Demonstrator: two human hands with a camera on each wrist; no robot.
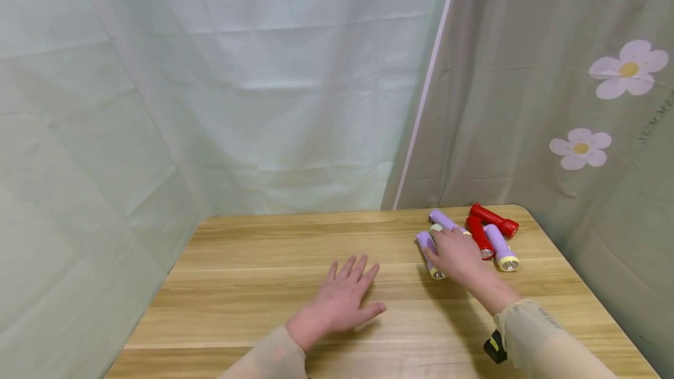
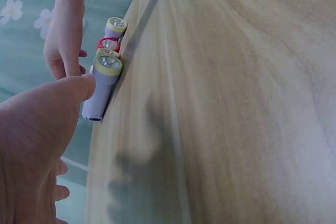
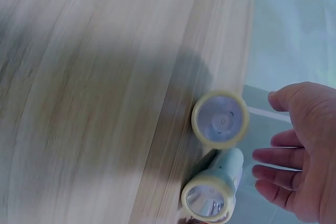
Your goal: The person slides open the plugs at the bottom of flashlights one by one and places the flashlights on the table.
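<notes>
My right hand (image 1: 457,255) hovers over a cluster of flashlights at the right back of the table, its fingers loosely bent and holding nothing. Closest to it are a lilac flashlight (image 1: 425,243) and a pale green flashlight (image 3: 227,165), partly hidden by the hand in the head view. In the right wrist view the fingers (image 3: 283,157) are apart from both. Another lilac flashlight (image 1: 443,219) lies behind, and a red flashlight (image 1: 478,237) lies to the right. My left hand (image 1: 344,300) is spread palm down, low over the middle of the table, holding nothing.
Beyond the nearest ones lie a second red flashlight (image 1: 492,219) and a lilac flashlight (image 1: 497,241) with a yellow rim. The wooden table (image 1: 237,285) is bordered by hanging pale curtains (image 1: 295,104); the right one has printed flowers.
</notes>
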